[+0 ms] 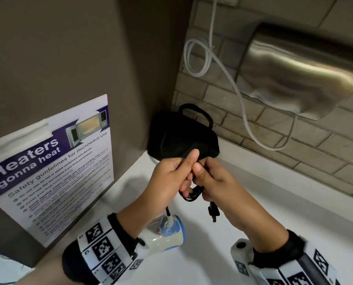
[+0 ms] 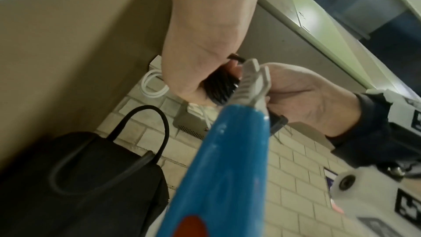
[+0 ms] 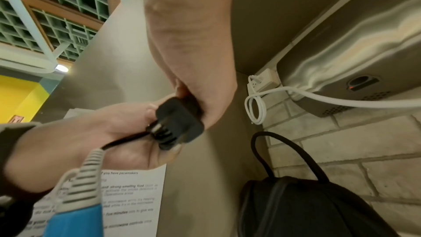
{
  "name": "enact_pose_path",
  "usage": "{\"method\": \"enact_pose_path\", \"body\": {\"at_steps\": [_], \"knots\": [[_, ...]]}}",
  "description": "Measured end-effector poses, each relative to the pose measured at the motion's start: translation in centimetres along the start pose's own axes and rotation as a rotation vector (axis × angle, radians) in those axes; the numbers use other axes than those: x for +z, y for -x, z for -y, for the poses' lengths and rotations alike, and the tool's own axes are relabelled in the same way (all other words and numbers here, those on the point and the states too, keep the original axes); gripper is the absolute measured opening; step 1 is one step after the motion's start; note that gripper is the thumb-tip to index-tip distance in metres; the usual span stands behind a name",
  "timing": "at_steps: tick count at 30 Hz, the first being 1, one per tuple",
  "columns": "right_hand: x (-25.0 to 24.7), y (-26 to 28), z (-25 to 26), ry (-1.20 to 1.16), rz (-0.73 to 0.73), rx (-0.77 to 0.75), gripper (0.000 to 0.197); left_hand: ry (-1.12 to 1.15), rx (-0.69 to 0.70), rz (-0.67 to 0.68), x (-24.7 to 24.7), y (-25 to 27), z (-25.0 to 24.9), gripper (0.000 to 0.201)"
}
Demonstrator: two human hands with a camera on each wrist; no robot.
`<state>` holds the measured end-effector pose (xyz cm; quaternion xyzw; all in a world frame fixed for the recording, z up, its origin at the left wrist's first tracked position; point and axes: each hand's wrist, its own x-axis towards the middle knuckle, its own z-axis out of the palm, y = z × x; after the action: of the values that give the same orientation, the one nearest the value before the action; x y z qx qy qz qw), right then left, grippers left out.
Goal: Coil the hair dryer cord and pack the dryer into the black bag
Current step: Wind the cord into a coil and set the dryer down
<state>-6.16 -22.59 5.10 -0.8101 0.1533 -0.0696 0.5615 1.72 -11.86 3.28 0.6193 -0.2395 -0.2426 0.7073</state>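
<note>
Both hands, left hand [image 1: 172, 177] and right hand [image 1: 213, 179], grip the coiled cord [image 1: 193, 194]; next, dryer [image 1: 169, 231] into black bag [image 1: 177, 136]

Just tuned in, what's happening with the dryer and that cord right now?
A person is bundling the black cord of the hair dryer above a white counter. Both the left hand and the right hand grip the coiled loops, thumbs meeting on top. The plug dangles below the right hand, and the dryer hangs under the left wrist. The black bag sits in the corner behind, with nothing packed yet.
</note>
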Motion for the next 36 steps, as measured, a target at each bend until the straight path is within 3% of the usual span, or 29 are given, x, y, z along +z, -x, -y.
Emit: {"method": "enact_pose_path", "body": {"at_steps": [5, 8, 11, 14, 17, 22, 26, 28, 31, 36], "knots": [[0.4, -0.1, -0.2, -0.215, -0.138, 0.038, 0.030, -0.144, 0.144, 0.119, -0.9, 0.1, 1.0, 0.037], [0.8, -0.1, -0.3, -0.477, -0.165, 0.075, 0.033, -0.077, 0.119, 0.213, -1.3, 0.9, 2.2, 0.021], [1.7, -0.1, -0.6, -0.660, -0.157, 0.130, 0.033, -0.047, 0.118, 0.149, -0.7, 2.3, 2.5, 0.016], [1.8, -0.1, -1.4, -0.672, -0.100, 0.209, 0.029, -0.168, 0.131, 0.046, -0.9, 2.4, 3.1, 0.027], [0.7, 0.1, -1.6, -0.259, -0.027, 0.188, 0.022, -0.320, 0.093, 0.129, -1.8, 1.6, 3.6, 0.033], [-0.6, 0.8, -0.3, 0.692, -0.038, -0.070, 0.020, -0.410, 0.079, 0.275, -2.0, 0.9, 2.5, 0.036], [0.4, 1.9, 0.5, 1.037, -0.018, -0.028, 0.010, -0.380, 0.030, 0.328, -1.9, 0.7, 2.5, 0.046], [0.6, 2.1, 0.1, 1.092, -0.020, -0.028, 0.011, -0.393, 0.031, 0.348, -2.0, 1.0, 2.4, 0.043], [-0.2, 1.5, -0.7, 0.782, -0.011, -0.034, 0.017, -0.320, 0.038, 0.384, -2.2, 1.1, 2.0, 0.036], [-0.8, 1.0, -1.8, 0.009, -0.007, 0.163, 0.026, -0.100, -0.050, 0.363, -2.7, 1.4, 3.2, 0.030]]}}
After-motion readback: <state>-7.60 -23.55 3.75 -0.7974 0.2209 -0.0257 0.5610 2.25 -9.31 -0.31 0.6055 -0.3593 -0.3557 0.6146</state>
